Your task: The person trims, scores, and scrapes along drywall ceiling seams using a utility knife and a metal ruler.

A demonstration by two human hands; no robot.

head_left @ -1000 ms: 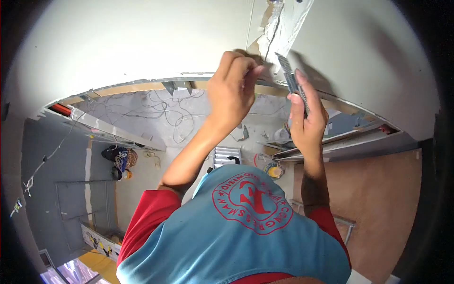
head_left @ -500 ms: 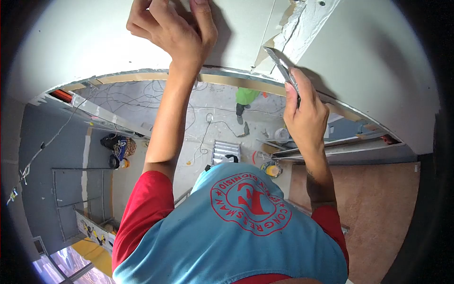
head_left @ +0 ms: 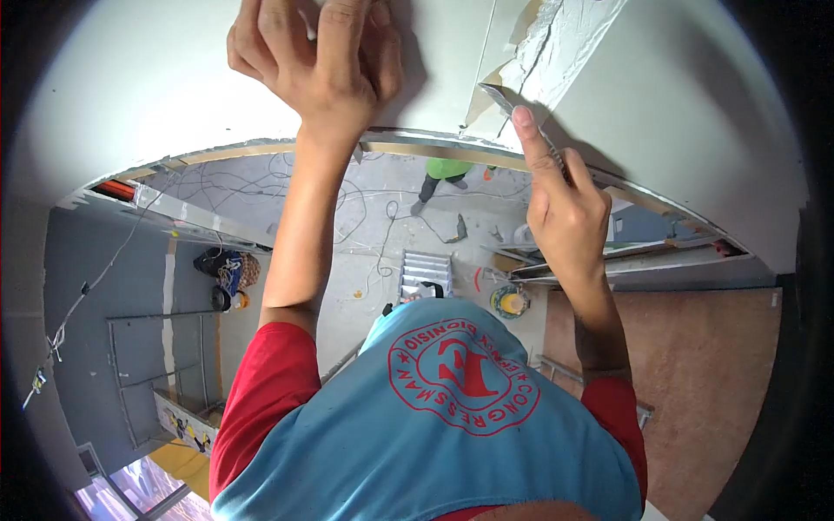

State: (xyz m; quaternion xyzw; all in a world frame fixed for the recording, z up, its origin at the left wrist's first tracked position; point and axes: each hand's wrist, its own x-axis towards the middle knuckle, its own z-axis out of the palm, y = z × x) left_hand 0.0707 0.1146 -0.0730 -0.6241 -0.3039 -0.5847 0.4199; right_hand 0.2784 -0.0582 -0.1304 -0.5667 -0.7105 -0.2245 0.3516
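Against the white panel (head_left: 174, 78), near the top, rests my left hand (head_left: 321, 61), its fingers bent and spread with nothing visible in them. My right hand (head_left: 565, 191) is closed around a utility knife (head_left: 501, 98), its index finger stretched along the top. The blade tip touches or nearly touches the panel beside a thin vertical line. Just right of the blade is a rough strip of white compound (head_left: 556, 65) with a dark crack and torn tan patches. The knife's handle is mostly hidden by my fingers.
Below the panel's curved edge (head_left: 234, 148) are loose cables (head_left: 343, 208) on the floor, a ladder (head_left: 426, 271) and a bucket (head_left: 511, 302). A person in green (head_left: 447, 168) stands beyond. Metal scaffolding (head_left: 156, 317) and bags (head_left: 228, 267) are at the left.
My left hand has moved up and left onto the panel. My right index finger has extended along the knife, whose tip has shifted left. The person in green has come into view.
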